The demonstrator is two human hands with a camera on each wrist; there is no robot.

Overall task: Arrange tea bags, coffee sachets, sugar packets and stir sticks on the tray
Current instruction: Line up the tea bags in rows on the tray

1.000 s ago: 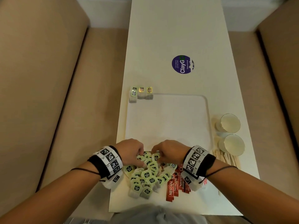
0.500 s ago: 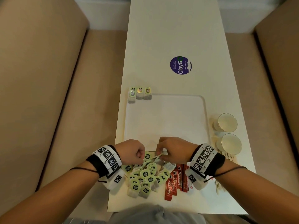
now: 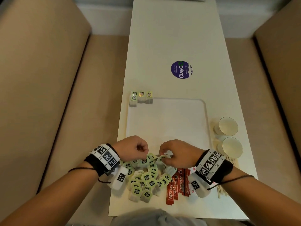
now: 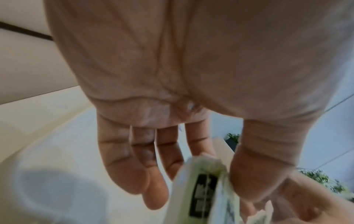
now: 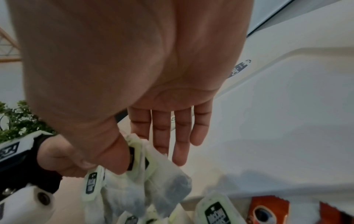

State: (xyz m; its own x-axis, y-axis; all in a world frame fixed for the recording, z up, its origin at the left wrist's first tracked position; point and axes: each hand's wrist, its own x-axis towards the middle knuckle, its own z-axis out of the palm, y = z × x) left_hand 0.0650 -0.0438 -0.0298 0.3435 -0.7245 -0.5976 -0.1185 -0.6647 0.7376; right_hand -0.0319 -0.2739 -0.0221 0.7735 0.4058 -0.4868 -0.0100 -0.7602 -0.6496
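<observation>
head view: white table (image 3: 171, 38) between beige benches; tray (image 3: 166, 121) mid-table, tea bag pile (image 3: 143, 178) at its near edge. left hand (image 3: 132, 147) and right hand (image 3: 177, 154) hover over the pile.
left wrist view: thumb and forefinger pinch a tea bag (image 4: 203, 189).
right wrist view: thumb and forefinger pinch another tea bag (image 5: 153, 169); other fingers (image 5: 182, 133) straight.

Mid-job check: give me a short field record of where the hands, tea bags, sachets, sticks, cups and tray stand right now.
left hand: pinches a tea bag at the far edge of the pile
right hand: pinches a tea bag between thumb and fingers
tea bag pile: loose heap on the table, near side of the tray
placed tea bags: row at the tray's far left corner
tray: white, otherwise bare
coffee sachets: red, right of the pile, off the tray
stir sticks: under the right wrist
cups: two, right of the tray
</observation>
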